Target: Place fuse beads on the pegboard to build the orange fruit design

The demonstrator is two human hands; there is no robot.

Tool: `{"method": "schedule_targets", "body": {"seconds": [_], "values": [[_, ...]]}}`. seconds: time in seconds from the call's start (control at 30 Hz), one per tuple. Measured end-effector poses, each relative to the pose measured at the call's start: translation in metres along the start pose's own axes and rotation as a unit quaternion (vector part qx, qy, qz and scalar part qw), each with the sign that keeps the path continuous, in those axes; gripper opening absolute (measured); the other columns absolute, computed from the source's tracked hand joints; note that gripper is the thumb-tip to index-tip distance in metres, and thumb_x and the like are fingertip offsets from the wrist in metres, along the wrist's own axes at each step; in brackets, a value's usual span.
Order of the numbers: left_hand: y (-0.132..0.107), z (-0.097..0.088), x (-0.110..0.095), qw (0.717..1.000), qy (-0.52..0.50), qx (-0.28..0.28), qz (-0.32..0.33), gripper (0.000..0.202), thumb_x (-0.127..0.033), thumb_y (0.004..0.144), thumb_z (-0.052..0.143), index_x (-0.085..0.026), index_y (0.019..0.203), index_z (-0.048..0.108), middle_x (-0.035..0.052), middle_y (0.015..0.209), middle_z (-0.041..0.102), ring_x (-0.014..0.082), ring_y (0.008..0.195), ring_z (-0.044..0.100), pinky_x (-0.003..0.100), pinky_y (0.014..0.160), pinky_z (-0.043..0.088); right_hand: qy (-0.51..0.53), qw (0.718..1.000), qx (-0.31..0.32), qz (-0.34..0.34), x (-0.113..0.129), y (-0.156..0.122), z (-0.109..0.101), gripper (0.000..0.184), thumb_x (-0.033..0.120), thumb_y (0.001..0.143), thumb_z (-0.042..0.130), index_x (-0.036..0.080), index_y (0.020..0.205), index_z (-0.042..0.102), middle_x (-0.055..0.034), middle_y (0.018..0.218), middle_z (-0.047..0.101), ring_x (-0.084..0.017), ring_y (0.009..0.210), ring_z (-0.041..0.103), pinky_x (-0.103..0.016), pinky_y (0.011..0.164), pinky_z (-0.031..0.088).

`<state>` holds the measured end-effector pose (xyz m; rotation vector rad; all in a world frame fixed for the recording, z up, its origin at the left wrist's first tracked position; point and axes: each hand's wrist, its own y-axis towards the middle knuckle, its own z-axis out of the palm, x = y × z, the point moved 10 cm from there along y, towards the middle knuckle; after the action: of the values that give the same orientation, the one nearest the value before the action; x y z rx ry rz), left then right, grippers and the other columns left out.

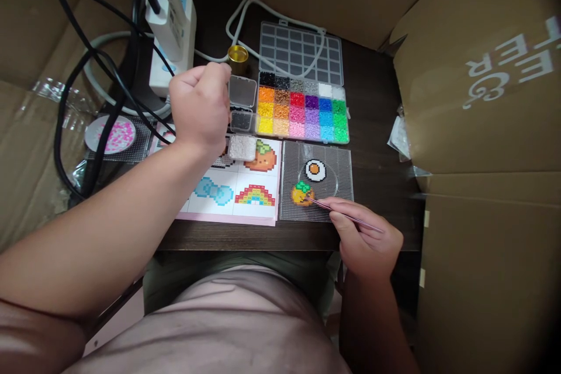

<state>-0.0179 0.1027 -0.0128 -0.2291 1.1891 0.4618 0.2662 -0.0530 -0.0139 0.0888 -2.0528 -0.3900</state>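
My right hand [366,239] grips thin pink tweezers [324,204] between thumb and fingers. Their tip touches or hovers just over an orange bead fruit with green leaves [302,193]; I cannot tell which. The fruit sits on a clear pegboard [344,158], below a bead fried egg [315,170]. My left hand [200,106] is raised and closed in a fist left of the small bead boxes; whatever it may hold is hidden. Under its wrist lies a pattern sheet [219,213] with pixel drawings. A small clear box of white beads [242,147] rests on the sheet.
A sorting box of coloured beads [302,106] lies with its lid [302,49] folded back. A gold tin [238,55] stands behind. At left are a power strip [186,29], black cables [65,82] and a dish of pink beads [111,134]. Cardboard walls [482,128] surround the desk.
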Motion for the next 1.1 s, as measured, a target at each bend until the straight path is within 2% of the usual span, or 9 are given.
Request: {"method": "schedule_targets", "body": {"seconds": [1.1], "values": [[-0.0006,0.0012,-0.0002,1.000,-0.001,0.001,0.006,0.046,-0.001,0.079,0.046,-0.020,0.047,0.018,-0.0053,0.040,0.014,0.0042,0.030,0.019,0.020,0.030,0.010,-0.009,1.000,-0.003,0.002,0.0012,0.0001,0.0002,0.017,0.013,0.083,0.067,0.024,0.088,0.078,-0.0021,0.088,0.078,-0.020,0.082,0.075,-0.035,0.079,0.062]]}}
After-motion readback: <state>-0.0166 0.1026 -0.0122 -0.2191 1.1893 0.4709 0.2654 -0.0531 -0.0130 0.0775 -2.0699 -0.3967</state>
